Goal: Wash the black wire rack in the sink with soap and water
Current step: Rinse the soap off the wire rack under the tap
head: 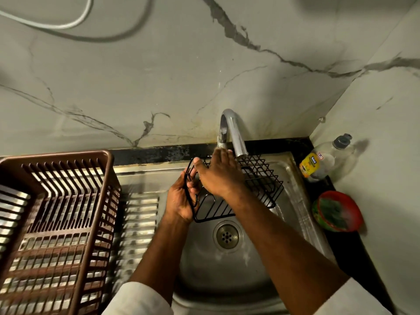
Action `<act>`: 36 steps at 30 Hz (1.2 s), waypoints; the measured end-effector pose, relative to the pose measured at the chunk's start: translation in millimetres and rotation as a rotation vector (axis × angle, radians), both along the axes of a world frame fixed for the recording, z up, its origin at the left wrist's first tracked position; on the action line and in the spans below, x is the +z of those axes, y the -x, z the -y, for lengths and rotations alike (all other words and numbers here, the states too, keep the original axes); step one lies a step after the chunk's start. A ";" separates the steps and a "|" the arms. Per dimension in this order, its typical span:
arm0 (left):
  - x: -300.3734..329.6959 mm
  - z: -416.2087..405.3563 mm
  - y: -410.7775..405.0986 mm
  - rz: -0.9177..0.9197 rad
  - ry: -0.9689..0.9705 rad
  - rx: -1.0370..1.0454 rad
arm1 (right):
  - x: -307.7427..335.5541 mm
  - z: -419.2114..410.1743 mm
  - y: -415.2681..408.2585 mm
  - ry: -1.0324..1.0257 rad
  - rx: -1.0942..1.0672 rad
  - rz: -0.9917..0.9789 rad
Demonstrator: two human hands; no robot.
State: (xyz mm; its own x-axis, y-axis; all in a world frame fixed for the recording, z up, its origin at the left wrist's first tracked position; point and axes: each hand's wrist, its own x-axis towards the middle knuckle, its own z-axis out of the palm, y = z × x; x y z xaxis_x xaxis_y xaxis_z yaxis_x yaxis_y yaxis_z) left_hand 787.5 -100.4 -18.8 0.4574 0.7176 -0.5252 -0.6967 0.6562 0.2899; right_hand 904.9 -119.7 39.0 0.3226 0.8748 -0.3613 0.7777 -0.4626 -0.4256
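White sleeves (138, 298) sit lowest in view; above the steel sink (295, 178) the left hand (180, 201) curls its fingers round the black wire rack (261, 183) at its left end; the right hand (217, 173) reaches over it, fingers together at the tap (234, 133).

Dim, warm light falls across my view from above and behind, leaving the marble wall (204, 64) a muddy grey-green. Glare flashes off the chrome faucet (234, 130) and the ribbed steel drainboard (141, 214), while the sink (227, 269) bowl gleams softly around its drain. The soap bottle (322, 160) throws a faint shadow onto the right wall, and the white cable (56, 25) a dark one along the wall. My wide lens bows the counter edge and stretches the brown dish basket (56, 223); its left side smears with motion blur.
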 end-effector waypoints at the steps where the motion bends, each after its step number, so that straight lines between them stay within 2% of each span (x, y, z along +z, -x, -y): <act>1: -2.3 -1.1 2.2 -0.028 -0.013 -0.023 | -6.1 0.2 -14.6 0.010 -0.063 0.018; 3: -2.3 -2.5 5.6 -0.077 -0.047 -0.062 | -24.2 1.2 -55.2 0.043 -0.228 0.062; 6: 9.2 -3.7 -1.8 -0.129 -0.071 -0.121 | -50.3 11.0 -96.6 0.104 -0.444 -0.070; 9: 27.0 -2.1 -17.9 -0.237 -0.158 -0.239 | -55.2 37.6 -91.1 0.045 -0.413 -0.173; 13: 51.9 -0.3 -43.9 -0.437 -0.327 -0.384 | -38.2 74.6 -69.4 -0.349 -0.383 -0.504; 16: 60.9 2.0 -61.3 -0.557 -0.395 -0.470 | -23.0 88.6 -59.3 -0.379 -0.319 -0.687; 19: 59.4 5.6 -67.9 -0.616 -0.429 -0.506 | -17.1 94.1 -54.2 -0.344 -0.233 -0.681; 26: 58.8 11.9 -71.9 -0.733 -0.475 -0.486 | -16.3 98.7 -44.2 -0.385 -0.355 -0.675; 27: 58.8 11.3 -72.8 -0.850 -0.543 -0.503 | -15.9 100.5 -41.7 -0.383 -0.379 -0.694; 28: 58.1 9.6 -73.9 -1.074 -0.669 -0.549 | -17.3 101.2 -39.4 -0.385 -0.402 -0.723; 30: 57.5 9.6 -76.9 -1.655 -0.963 -0.656 | -19.0 104.9 -34.0 -0.386 -0.434 -0.751; 31: 58.2 11.4 -79.7 -1.852 -1.051 -0.660 | -19.3 107.2 -31.4 -0.384 -0.459 -0.746; 33: 55.0 16.3 -87.9 -2.010 -1.148 -0.620 | -20.2 109.6 -27.9 -0.403 -0.507 -0.736; 35: 48.9 18.5 -94.2 -1.988 -1.220 -0.606 | -21.0 109.7 -28.7 -0.410 -0.534 -0.713; 36: 45.9 17.9 -96.3 -1.922 -1.284 -0.640 | -22.6 110.5 -30.7 -0.405 -0.534 -0.699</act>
